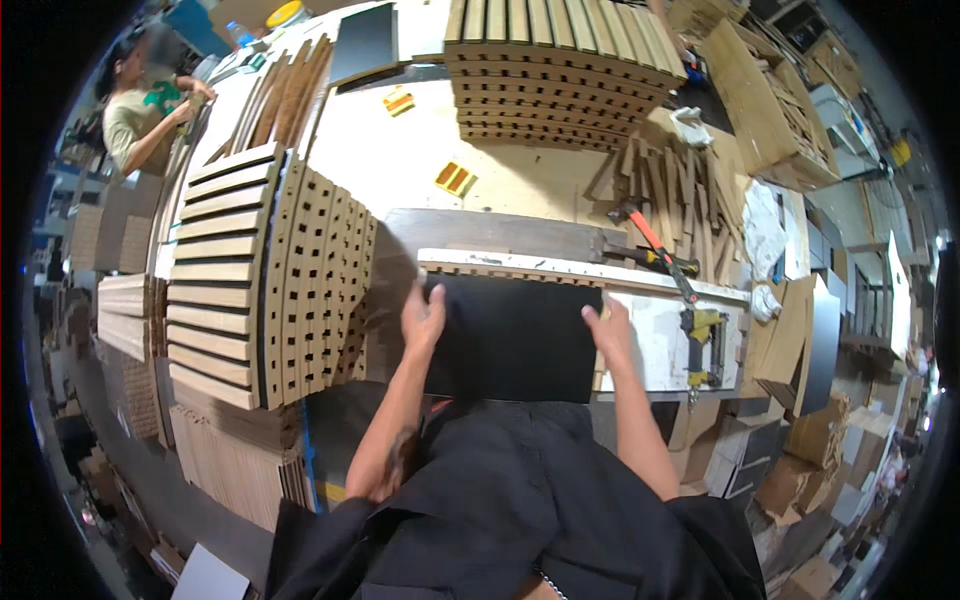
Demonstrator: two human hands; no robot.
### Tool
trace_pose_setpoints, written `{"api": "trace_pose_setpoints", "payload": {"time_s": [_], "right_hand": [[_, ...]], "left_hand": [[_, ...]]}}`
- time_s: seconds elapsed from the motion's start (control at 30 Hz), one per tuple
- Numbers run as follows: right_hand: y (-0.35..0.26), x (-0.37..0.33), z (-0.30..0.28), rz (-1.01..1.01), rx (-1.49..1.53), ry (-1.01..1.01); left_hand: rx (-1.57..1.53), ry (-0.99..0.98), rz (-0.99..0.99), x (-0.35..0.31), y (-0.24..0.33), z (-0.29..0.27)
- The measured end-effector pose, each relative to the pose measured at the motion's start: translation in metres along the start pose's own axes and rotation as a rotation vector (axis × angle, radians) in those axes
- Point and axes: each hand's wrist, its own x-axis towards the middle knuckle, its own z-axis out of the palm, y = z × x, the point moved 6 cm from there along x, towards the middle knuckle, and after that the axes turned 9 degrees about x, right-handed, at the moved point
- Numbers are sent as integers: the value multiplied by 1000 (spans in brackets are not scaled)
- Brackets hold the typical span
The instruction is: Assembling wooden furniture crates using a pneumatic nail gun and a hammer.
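Note:
A flat black panel (pixel 515 335) lies in front of my body, its far edge along a white, paint-marked strip (pixel 530 262). My left hand (pixel 424 315) grips the panel at its left edge, near the far corner, thumb on top. At the opposite edge my right hand (pixel 610 328) holds it, also with the thumb uppermost; the fingers under both edges are partly hidden. A row of light wooden slat ends shows between panel and strip. Right of my right hand, a yellow-green nail gun (pixel 704 348) rests on a white board (pixel 645 345).
Stacks of slatted panels stand at left (pixel 315 280) and at the far side (pixel 560 90). A hammer with a red handle (pixel 650 238) lies by loose wooden strips (pixel 690 200). Orange-yellow nail packs (pixel 456 179) sit mid-table. Another person (pixel 145 110) works at far left.

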Motion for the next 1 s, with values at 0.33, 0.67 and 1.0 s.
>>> {"api": "trace_pose_setpoints", "payload": {"time_s": [0.33,0.67,1.0], "right_hand": [[141,-138,17,770,631,64],[147,-136,14,830,554,35],[88,-139,-28,780,505,-13]], "left_hand": [[-175,-342,-742,-104,-121,-38],[-415,-357,-688,-108,-116,-11],[-325,-123,-458,-113,-46,-68]]}}
